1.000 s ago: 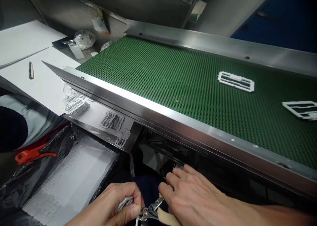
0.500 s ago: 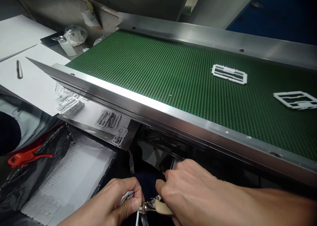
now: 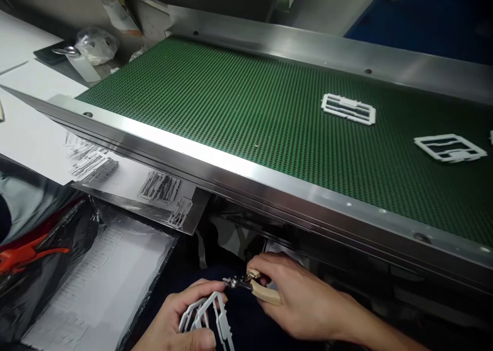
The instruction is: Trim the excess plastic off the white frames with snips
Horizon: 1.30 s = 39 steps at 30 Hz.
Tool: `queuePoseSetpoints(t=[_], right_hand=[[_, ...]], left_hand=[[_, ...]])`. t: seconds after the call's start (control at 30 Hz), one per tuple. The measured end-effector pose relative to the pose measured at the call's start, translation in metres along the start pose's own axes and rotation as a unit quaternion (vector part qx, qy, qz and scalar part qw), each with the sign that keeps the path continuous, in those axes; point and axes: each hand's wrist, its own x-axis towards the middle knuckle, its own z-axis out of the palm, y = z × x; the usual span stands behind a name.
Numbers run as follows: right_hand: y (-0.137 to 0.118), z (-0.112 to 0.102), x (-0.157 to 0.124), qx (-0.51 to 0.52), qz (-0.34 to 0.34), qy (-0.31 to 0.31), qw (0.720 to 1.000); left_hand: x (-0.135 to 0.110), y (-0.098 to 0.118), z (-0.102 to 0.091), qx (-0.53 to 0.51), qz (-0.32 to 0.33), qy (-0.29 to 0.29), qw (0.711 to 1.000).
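At the bottom middle, my left hand (image 3: 177, 315) is closed around white plastic frames (image 3: 221, 317) with thin bars, one standing out from the fingers and at least one more beneath it. My right hand (image 3: 288, 294), to its right, grips a pair of nippers (image 3: 265, 292) with cream handles. The nippers' metal jaws point left and lie close to my left fingertips. Whether the jaws touch the frames I cannot tell.
A green conveyor belt (image 3: 215, 99) with a metal rail (image 3: 215, 158) runs across; white frames (image 3: 348, 109) lie on it. Stacked frames (image 3: 160, 187) rest on a ledge below. Left are a black-lined box (image 3: 127, 258) holding white sheets and orange-handled cutters (image 3: 26, 253).
My hands have moved apart slightly, and the nippers have come off the spot where they met my left fingers. The frames in my left hand have turned upward into view. The camera view has shifted.
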Motion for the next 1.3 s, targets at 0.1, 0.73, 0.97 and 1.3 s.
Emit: queuePoseSetpoints(t=[0.1, 0.73, 0.97, 1.3], right_hand=[[0.005, 0.010, 0.000, -0.026, -0.024, 0.026, 0.999], [0.001, -0.009, -0.002, -0.176, -0.120, 0.026, 0.977], [0.002, -0.016, 0.000, -0.172, -0.140, -0.003, 0.975], [0.010, -0.014, 0.005, -0.204, -0.154, -0.016, 0.967]], left_hand=[[0.007, -0.007, -0.005, -0.021, 0.036, -0.024, 0.999], [-0.001, 0.013, 0.017, 0.042, 0.015, -0.032, 0.998], [0.001, 0.010, 0.016, 0.067, 0.012, -0.048, 0.997], [0.004, 0.008, 0.013, 0.101, 0.017, -0.070, 0.992]])
